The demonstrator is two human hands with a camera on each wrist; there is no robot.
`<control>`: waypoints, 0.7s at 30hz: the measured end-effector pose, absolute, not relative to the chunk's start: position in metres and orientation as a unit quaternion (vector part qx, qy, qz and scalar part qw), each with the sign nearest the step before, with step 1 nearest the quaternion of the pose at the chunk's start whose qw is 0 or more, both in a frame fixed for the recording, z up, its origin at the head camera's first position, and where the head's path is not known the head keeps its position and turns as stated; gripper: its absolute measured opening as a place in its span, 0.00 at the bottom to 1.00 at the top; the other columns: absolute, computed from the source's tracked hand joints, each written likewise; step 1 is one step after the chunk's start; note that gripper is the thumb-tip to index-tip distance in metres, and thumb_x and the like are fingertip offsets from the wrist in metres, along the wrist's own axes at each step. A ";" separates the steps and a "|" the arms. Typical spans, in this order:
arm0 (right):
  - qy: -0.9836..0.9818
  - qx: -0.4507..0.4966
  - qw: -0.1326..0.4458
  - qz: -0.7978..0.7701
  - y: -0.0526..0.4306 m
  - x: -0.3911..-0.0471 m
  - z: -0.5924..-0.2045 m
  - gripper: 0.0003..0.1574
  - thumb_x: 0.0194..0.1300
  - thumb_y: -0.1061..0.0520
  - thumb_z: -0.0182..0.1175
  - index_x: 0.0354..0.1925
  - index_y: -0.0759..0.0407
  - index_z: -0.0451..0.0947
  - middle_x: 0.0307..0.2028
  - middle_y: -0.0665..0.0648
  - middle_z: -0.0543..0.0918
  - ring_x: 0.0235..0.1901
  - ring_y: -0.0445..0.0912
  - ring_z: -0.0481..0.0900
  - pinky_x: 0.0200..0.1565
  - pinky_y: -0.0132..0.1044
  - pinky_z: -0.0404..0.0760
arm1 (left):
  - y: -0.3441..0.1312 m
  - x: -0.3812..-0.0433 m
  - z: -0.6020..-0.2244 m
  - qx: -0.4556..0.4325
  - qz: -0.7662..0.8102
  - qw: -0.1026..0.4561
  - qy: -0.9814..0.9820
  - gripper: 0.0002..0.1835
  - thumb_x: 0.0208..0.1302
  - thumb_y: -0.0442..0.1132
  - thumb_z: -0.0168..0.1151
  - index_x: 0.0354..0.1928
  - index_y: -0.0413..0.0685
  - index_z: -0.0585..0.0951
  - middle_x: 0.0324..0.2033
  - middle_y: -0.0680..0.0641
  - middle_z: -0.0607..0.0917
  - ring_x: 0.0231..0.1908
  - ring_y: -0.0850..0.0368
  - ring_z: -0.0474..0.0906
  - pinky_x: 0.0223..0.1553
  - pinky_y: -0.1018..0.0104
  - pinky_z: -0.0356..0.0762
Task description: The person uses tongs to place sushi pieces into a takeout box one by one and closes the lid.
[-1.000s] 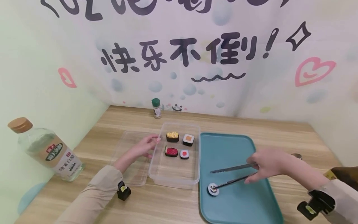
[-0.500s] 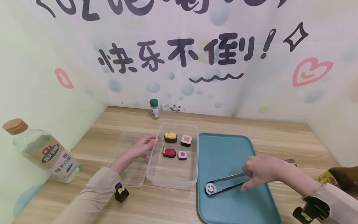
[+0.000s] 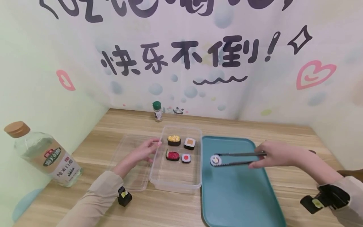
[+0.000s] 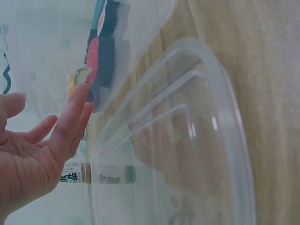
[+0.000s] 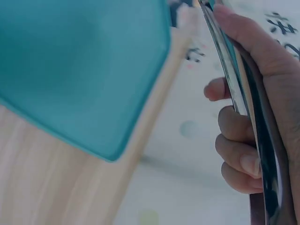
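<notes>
My right hand (image 3: pixel 273 154) grips metal tongs (image 3: pixel 241 154), its fingers curled round them in the right wrist view. The tong tips pinch a round sushi roll (image 3: pixel 216 160) with a black rim, above the left side of the blue-green tray (image 3: pixel 244 198). My left hand (image 3: pixel 143 154) rests its fingertips on the left wall of a clear plastic container (image 3: pixel 175 186), with the fingers relaxed in the left wrist view. Inside stand a yellow-topped sushi (image 3: pixel 174 140), a red-topped sushi (image 3: pixel 172 155), an orange-centred roll (image 3: pixel 189 143) and a red-centred roll (image 3: pixel 186 158).
A clear lid (image 3: pixel 137 182) lies under my left forearm, left of the container. A tall vinegar bottle (image 3: pixel 54 157) stands at the far left. Behind the container is a small green-capped shaker (image 3: pixel 157 112), near the wall. Something brown (image 3: pixel 353 174) shows at the right edge.
The tongs have closed on the roll, and my right hand has raised it from the tray and moved it away from me. My left hand stays at the container.
</notes>
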State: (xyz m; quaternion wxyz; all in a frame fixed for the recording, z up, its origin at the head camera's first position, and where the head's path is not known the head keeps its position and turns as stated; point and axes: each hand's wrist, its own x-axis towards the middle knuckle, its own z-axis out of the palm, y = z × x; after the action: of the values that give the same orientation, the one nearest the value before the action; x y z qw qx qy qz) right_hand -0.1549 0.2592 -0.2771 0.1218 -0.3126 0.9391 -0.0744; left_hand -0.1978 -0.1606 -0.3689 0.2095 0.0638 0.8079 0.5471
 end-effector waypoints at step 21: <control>0.919 -0.345 0.189 -0.007 0.120 -0.181 -0.295 0.31 0.55 0.33 0.57 0.11 0.49 0.61 0.10 0.44 0.51 0.13 0.37 0.50 0.18 0.28 0.50 | -0.157 -0.197 -0.367 0.040 0.550 0.211 0.807 0.27 0.71 0.45 0.41 0.64 0.34 0.58 0.59 0.27 0.66 0.55 0.33 0.69 0.39 0.54 0.83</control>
State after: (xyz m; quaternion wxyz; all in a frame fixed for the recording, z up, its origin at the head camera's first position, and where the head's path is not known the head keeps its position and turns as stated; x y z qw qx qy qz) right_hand -0.1812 0.1196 -0.2947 0.1893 -0.3450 0.9193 -0.0070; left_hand -0.1969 -0.1571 -0.3672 0.2114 0.0396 0.8070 0.5500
